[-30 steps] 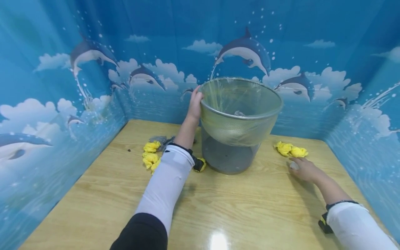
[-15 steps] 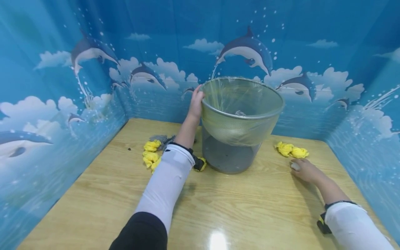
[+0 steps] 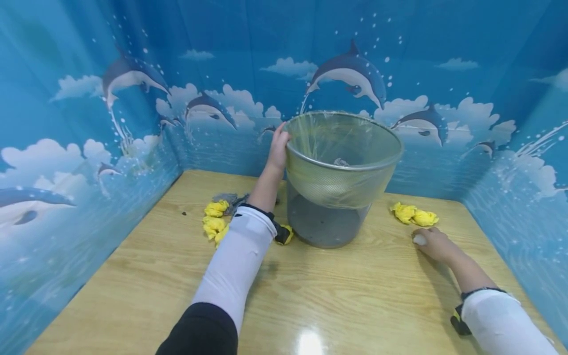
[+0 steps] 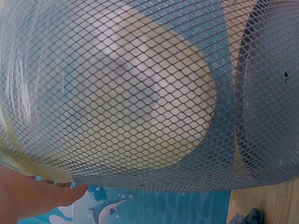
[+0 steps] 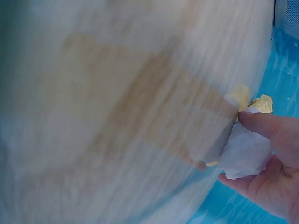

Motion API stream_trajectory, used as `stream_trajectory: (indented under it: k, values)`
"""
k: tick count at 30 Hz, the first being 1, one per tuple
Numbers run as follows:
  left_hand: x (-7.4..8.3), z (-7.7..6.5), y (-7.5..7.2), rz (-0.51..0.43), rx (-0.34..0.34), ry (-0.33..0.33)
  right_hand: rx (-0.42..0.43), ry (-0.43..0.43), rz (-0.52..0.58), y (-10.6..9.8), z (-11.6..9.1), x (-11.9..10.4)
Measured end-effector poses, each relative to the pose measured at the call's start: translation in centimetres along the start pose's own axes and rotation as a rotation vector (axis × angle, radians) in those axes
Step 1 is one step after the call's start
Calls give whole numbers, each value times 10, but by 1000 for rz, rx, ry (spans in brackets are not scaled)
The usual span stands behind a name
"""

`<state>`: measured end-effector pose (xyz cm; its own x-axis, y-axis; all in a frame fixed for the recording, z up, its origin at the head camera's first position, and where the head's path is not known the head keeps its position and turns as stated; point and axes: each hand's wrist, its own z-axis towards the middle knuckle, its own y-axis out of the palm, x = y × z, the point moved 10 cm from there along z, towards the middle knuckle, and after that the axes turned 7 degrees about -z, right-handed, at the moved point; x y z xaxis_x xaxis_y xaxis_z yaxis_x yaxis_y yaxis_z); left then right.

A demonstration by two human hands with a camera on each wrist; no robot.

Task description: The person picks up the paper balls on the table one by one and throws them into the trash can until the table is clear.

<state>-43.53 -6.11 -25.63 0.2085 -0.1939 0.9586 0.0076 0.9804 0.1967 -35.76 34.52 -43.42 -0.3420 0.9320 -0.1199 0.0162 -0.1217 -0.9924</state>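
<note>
A metal mesh wastebasket (image 3: 326, 229) stands on the wooden table, a thin clear plastic liner (image 3: 341, 190) folded over its rim. Something small, greyish and crumpled (image 3: 340, 161) shows through inside it. My left hand (image 3: 278, 147) grips the left side of the rim; in the left wrist view its fingertips (image 4: 46, 182) reach over the liner's edge. At the right, my right hand (image 3: 437, 245) holds a crumpled white paper ball (image 5: 246, 151) between thumb and fingers, low at the tabletop. Just beyond that hand lie yellow crumpled paper balls (image 3: 414, 215).
Left of the basket, several yellow crumpled balls (image 3: 214, 226) and dark grey crumpled pieces (image 3: 232, 199) lie partly behind my left forearm. A tiny dark scrap (image 3: 184, 213) sits farther left. Blue dolphin-print curtains (image 3: 248, 64) enclose the table (image 3: 319, 296) at the back and sides.
My right hand has shifted very slightly toward me, away from the yellow balls, and the white ball shows a little differently in it. The left hand and basket hold still.
</note>
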Motion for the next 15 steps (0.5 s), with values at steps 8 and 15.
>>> stream_trajectory:
  k: [8,15]
  values:
    - [-1,-1,0,7,-2,-7,7,-23,24,-1,0,3]
    - [-2,0,0,8,-1,-11,-10,-69,13,2,2,3]
